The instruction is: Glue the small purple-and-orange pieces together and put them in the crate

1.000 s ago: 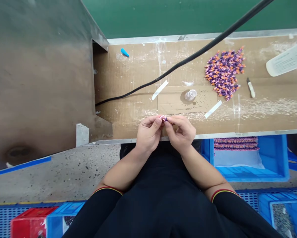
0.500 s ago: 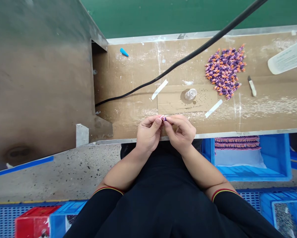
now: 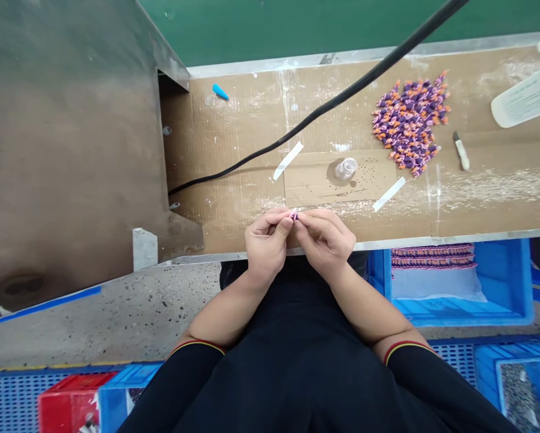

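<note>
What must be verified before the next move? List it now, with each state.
1. Small pink-and-purple piece pinched between left hand and right hand: ok.
2. Fine detail of the piece, mostly hidden by the fingers: cannot tell.
3. Long black cable lying apart from both hands: ok.
4. Small clear plastic cup on the brown cardboard, apart from the hands: ok.
5. Heap of small purple-and-orange pieces, gathered beyond the hands: ok.

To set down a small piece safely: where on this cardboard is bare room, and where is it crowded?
Bare cardboard lies left of your left hand, below the black cable. Another patch lies right of the white tape strip. Crowded: the heap of purple-orange pieces.
</note>
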Available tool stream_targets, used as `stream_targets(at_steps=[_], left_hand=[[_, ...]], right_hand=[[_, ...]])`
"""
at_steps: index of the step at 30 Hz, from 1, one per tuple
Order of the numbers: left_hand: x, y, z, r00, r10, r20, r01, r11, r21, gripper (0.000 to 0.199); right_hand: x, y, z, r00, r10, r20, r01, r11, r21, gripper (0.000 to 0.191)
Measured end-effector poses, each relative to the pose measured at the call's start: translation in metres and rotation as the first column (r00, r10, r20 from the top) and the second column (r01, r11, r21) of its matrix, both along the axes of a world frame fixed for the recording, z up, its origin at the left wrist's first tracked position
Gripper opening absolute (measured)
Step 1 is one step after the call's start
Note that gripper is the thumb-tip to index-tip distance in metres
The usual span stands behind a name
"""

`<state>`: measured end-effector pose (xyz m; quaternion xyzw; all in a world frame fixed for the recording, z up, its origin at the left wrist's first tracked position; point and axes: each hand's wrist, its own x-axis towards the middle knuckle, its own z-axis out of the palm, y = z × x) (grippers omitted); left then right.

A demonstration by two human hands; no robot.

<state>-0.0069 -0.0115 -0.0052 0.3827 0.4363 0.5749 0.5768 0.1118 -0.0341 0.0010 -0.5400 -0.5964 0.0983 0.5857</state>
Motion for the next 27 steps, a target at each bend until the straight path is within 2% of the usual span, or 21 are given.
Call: stream_targets(at_steps=[4,8,13,19,24,27], left_hand=[[-0.0020,-0.0005,0.0001,0.997,0.012,-0.082,-0.008,0.999,0.050,0.027],[-0.0072,-0.0030,0.0011,0.990,-0.011,-0.138,0.030,0.991,0.131,0.024],[-0.0098,-0.0084,-0.0001,0.985,-0.018,-0.172,0.045,0.987,0.156,0.031],[-0.0078,-0.0078,-0.0028,0.990,-0.009,-0.139,0.036,0.981,0.190,0.023],[-0.0079,-0.0052,-0.0039,0.991,-0.014,-0.130,0.042,0.974,0.222,0.024],[-0.0090,-0.0050,-0.0050,0.991,-0.029,-0.128,0.059,0.969,0.240,0.022]], right_hand=[[0.0003,0.0012,0.0023,0.999,-0.006,0.034,0.004,0.999,0.038,0.018],[0.0016,0.0023,0.0020,1.000,0.018,-0.016,-0.017,0.998,0.061,0.025],[0.0022,0.0020,0.0006,1.000,0.006,-0.002,-0.006,1.000,0.010,0.015],[0.0015,0.0021,0.0012,0.998,0.028,-0.055,-0.027,0.999,0.035,0.023],[0.0019,0.0024,0.0025,1.000,0.015,-0.027,-0.015,1.000,0.016,0.015],[0.0017,0.0024,0.0026,0.999,0.023,-0.043,-0.022,0.999,0.030,0.018]])
